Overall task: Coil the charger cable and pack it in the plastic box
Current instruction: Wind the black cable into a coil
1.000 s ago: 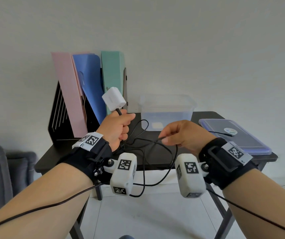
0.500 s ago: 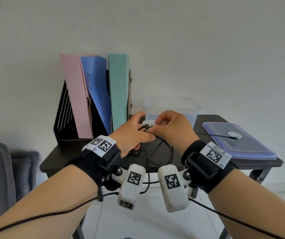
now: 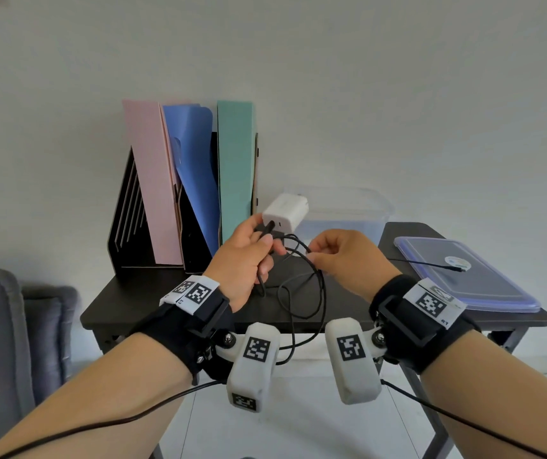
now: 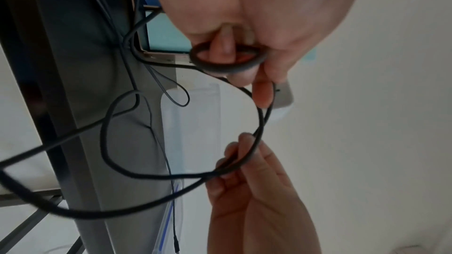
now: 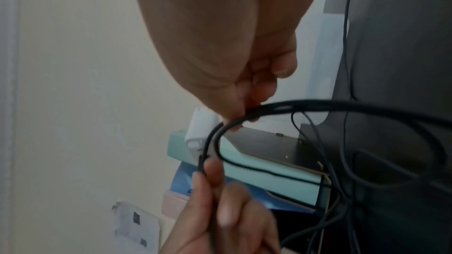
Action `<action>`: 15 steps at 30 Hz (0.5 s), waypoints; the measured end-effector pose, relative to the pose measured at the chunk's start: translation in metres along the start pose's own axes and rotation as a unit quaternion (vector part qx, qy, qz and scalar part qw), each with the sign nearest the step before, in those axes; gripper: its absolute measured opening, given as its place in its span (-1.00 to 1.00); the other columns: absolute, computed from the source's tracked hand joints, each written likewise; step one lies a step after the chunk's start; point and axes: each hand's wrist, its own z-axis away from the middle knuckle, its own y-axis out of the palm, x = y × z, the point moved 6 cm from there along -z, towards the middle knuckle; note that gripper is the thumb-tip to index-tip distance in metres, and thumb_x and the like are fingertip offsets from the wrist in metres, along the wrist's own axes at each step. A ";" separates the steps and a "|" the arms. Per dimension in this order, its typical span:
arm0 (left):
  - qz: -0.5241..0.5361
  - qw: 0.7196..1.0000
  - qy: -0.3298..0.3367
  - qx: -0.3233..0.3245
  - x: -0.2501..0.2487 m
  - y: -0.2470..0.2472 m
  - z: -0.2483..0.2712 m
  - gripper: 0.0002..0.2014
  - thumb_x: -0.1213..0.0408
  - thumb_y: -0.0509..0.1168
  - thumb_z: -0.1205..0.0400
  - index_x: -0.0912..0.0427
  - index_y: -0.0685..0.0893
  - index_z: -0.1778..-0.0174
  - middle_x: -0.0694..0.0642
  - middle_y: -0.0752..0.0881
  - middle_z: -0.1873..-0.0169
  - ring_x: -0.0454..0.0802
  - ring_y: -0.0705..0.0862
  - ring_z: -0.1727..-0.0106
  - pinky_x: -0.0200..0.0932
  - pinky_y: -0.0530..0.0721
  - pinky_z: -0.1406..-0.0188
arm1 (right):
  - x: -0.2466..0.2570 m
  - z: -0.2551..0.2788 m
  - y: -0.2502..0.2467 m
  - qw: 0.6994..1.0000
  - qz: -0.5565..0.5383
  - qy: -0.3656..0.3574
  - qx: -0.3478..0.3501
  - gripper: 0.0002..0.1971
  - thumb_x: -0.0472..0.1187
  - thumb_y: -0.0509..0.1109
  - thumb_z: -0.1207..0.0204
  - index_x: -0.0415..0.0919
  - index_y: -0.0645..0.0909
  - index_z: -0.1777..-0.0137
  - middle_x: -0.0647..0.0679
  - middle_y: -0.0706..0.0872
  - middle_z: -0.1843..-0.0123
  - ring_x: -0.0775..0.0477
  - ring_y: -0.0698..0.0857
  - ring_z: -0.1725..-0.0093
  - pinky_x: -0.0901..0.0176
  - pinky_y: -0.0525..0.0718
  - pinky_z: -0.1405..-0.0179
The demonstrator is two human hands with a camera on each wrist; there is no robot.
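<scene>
"R1" on right wrist band tag [image 3: 437, 304], other markings unreadable

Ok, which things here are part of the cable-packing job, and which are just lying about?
In the job:
- black charger cable, pinched by left hand and right hand
- white charger block, above the left hand
- clear plastic box
- box lid, lying beside it

Lying about:
- file rack with folders
- grey seat
</scene>
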 end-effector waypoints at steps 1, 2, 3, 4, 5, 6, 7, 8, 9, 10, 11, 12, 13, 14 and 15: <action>0.006 1.000 0.002 -0.005 0.001 0.000 0.000 -0.67 0.42 0.03 -0.72 -0.15 0.52 -0.11 -0.11 0.70 0.44 -0.19 0.38 0.58 -0.33 0.33 0.60 | 0.001 -0.001 0.000 1.000 -0.020 0.005 -0.020 -0.91 -0.20 0.44 -0.45 -0.05 0.63 0.27 0.03 0.68 0.35 0.09 0.60 0.37 0.31 0.54 0.28; 0.016 1.000 0.000 -0.009 0.002 0.001 -0.001 -0.68 0.43 0.03 -0.72 -0.12 0.53 -0.09 -0.11 0.72 0.44 -0.18 0.40 0.58 -0.34 0.32 0.61 | 0.001 -0.002 0.000 0.998 -0.053 0.015 -0.041 -0.91 -0.22 0.43 -0.45 -0.08 0.64 0.27 0.01 0.68 0.36 0.07 0.59 0.39 0.29 0.55 0.32; 0.029 1.000 -0.005 -0.010 0.005 0.002 -0.001 -0.70 0.43 0.04 -0.72 -0.07 0.55 -0.07 -0.11 0.74 0.43 -0.18 0.42 0.57 -0.34 0.32 0.62 | 0.001 -0.003 0.000 0.994 -0.094 0.029 -0.055 -0.91 -0.23 0.43 -0.46 -0.11 0.64 0.27 -0.02 0.68 0.37 0.07 0.57 0.42 0.29 0.56 0.37; 0.040 0.999 -0.013 -0.008 0.007 0.002 -0.001 -0.73 0.43 0.04 -0.71 -0.01 0.56 -0.06 -0.09 0.75 0.43 -0.18 0.43 0.57 -0.35 0.32 0.63 | 0.002 -0.003 0.002 0.988 -0.136 0.042 -0.058 -0.90 -0.25 0.42 -0.47 -0.13 0.64 0.27 -0.05 0.67 0.38 0.09 0.55 0.46 0.30 0.56 0.43; 0.046 0.999 -0.021 -0.005 0.010 0.003 -0.001 -0.76 0.43 0.04 -0.71 0.07 0.57 -0.03 -0.06 0.75 0.43 -0.18 0.44 0.57 -0.36 0.33 0.65 | 0.003 -0.003 0.005 0.982 -0.174 0.050 -0.055 -0.89 -0.27 0.41 -0.48 -0.15 0.64 0.27 -0.06 0.66 0.38 0.11 0.53 0.49 0.33 0.55 0.49; 0.048 0.998 -0.028 -0.002 0.013 0.004 0.000 -0.79 0.43 0.04 -0.72 0.14 0.57 0.02 -0.04 0.73 0.45 -0.18 0.44 0.56 -0.36 0.33 0.66 | 0.006 -0.002 0.008 0.976 -0.205 0.053 -0.047 -0.88 -0.29 0.40 -0.48 -0.16 0.63 0.28 -0.06 0.65 0.40 0.14 0.52 0.52 0.35 0.53 0.52; 0.047 0.998 -0.036 0.002 0.015 0.005 0.000 -0.80 0.42 0.04 -0.72 0.19 0.56 0.08 0.00 0.69 0.47 -0.17 0.42 0.55 -0.36 0.33 0.66 | 0.009 -0.002 0.012 0.972 -0.226 0.050 -0.036 -0.88 -0.30 0.41 -0.48 -0.16 0.63 0.28 -0.04 0.64 0.42 0.15 0.51 0.53 0.36 0.53 0.54; 0.049 0.998 -0.044 0.008 0.018 0.007 0.002 -0.80 0.40 0.04 -0.72 0.21 0.54 0.12 0.01 0.64 0.50 -0.17 0.39 0.54 -0.36 0.32 0.66 | 0.013 -0.002 0.016 0.971 -0.233 0.045 -0.026 -0.88 -0.30 0.42 -0.48 -0.16 0.63 0.28 -0.02 0.63 0.44 0.15 0.51 0.54 0.36 0.53 0.55; 0.056 0.997 -0.052 0.017 0.021 0.009 0.003 -0.80 0.37 0.04 -0.73 0.20 0.52 0.15 0.00 0.57 0.52 -0.17 0.36 0.53 -0.36 0.32 0.65 | 0.017 -0.003 0.019 0.974 -0.223 0.041 -0.019 -0.88 -0.29 0.42 -0.47 -0.15 0.63 0.28 -0.01 0.61 0.47 0.14 0.51 0.54 0.34 0.53 0.55; 0.066 0.996 -0.058 0.027 0.023 0.012 0.005 -0.80 0.33 0.03 -0.74 0.17 0.49 0.17 -0.02 0.52 0.54 -0.17 0.33 0.53 -0.36 0.32 0.63 | 0.020 -0.004 0.021 0.978 -0.204 0.039 -0.017 -0.88 -0.28 0.43 -0.46 -0.14 0.62 0.29 -0.01 0.60 0.50 0.12 0.52 0.53 0.32 0.53 0.55; 0.078 0.994 -0.061 0.034 0.025 0.013 0.006 -0.79 0.29 0.03 -0.74 0.13 0.47 0.19 -0.04 0.46 0.55 -0.18 0.31 0.54 -0.35 0.32 0.62 | 0.021 -0.006 0.022 0.982 -0.182 0.042 -0.019 -0.88 -0.27 0.43 -0.46 -0.14 0.61 0.30 -0.02 0.58 0.51 0.10 0.52 0.53 0.30 0.52 0.56; 0.091 0.993 -0.065 0.037 0.026 0.014 0.007 -0.77 0.24 0.02 -0.74 0.11 0.46 0.21 -0.07 0.42 0.56 -0.18 0.29 0.56 -0.36 0.32 0.62 | 0.021 -0.008 0.023 0.985 -0.164 0.048 -0.022 -0.88 -0.26 0.44 -0.45 -0.14 0.60 0.30 -0.03 0.58 0.52 0.08 0.52 0.54 0.30 0.52 0.57; 0.102 0.992 -0.070 0.038 0.027 0.014 0.007 -0.76 0.18 0.02 -0.74 0.09 0.45 0.22 -0.08 0.37 0.57 -0.19 0.27 0.57 -0.36 0.31 0.63 | 0.021 -0.009 0.024 0.987 -0.152 0.054 -0.022 -0.88 -0.24 0.45 -0.45 -0.14 0.59 0.29 -0.04 0.58 0.52 0.08 0.52 0.54 0.31 0.51 0.58; 0.111 0.990 -0.074 0.036 0.027 0.013 0.007 -0.75 0.10 0.04 -0.72 0.08 0.46 0.22 -0.09 0.33 0.58 -0.20 0.25 0.58 -0.36 0.30 0.64 | 0.020 -0.010 0.025 0.987 -0.146 0.056 -0.019 -0.88 -0.23 0.46 -0.43 -0.14 0.58 0.29 -0.04 0.59 0.52 0.08 0.53 0.55 0.31 0.52 0.58; 0.114 0.990 -0.075 0.035 0.027 0.013 0.008 -0.74 0.01 0.08 -0.68 0.07 0.48 0.23 -0.09 0.30 0.59 -0.21 0.24 0.60 -0.36 0.29 0.66 | 0.021 -0.011 0.026 0.988 -0.144 0.056 -0.015 -0.86 -0.22 0.48 -0.42 -0.14 0.57 0.29 -0.05 0.60 0.52 0.07 0.54 0.54 0.30 0.53 0.57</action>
